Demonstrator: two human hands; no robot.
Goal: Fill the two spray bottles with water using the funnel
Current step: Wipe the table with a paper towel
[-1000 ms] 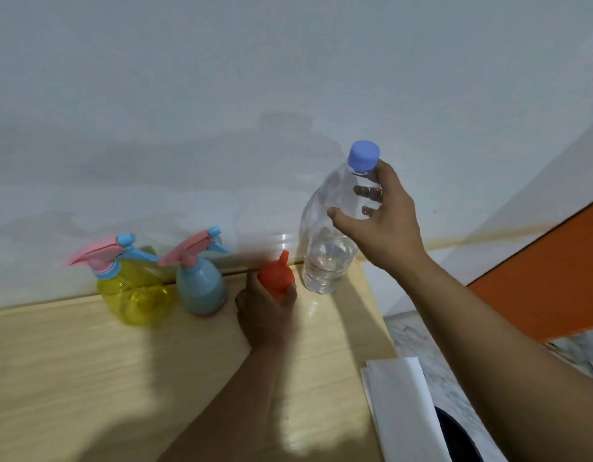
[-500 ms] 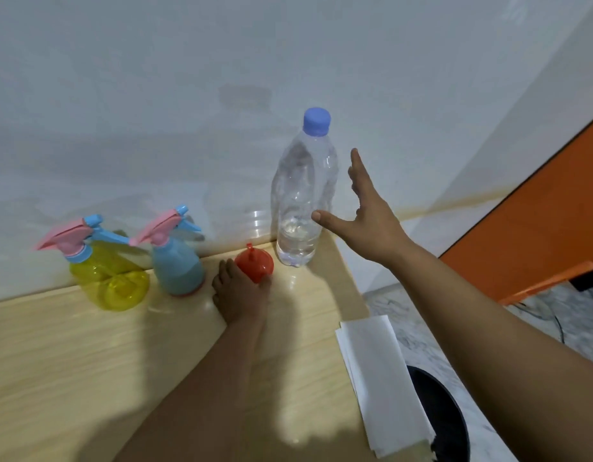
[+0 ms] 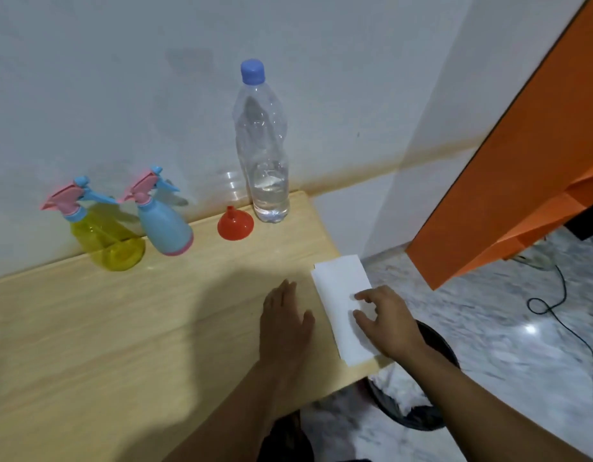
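Observation:
A yellow spray bottle [image 3: 108,241] and a light blue spray bottle [image 3: 165,225], both with pink-and-blue trigger heads on, stand by the wall. An orange funnel [image 3: 235,223] rests mouth-down to their right. Beside it stands a capped clear water bottle [image 3: 265,155] with a little water at the bottom. My left hand [image 3: 285,325] lies flat on the wooden table [image 3: 88,328], empty. My right hand [image 3: 386,323] rests with spread fingers on a folded white paper towel [image 3: 341,288] at the table's right edge.
A black waste bin [image 3: 418,415] with white paper in it stands on the marble floor below the table's right edge. An orange panel [image 3: 508,195] rises at the right, with a black cable [image 3: 555,305] on the floor.
My right hand let go of the water bottle and dropped onto the paper towel. My left hand left the funnel and drew back to the near table surface.

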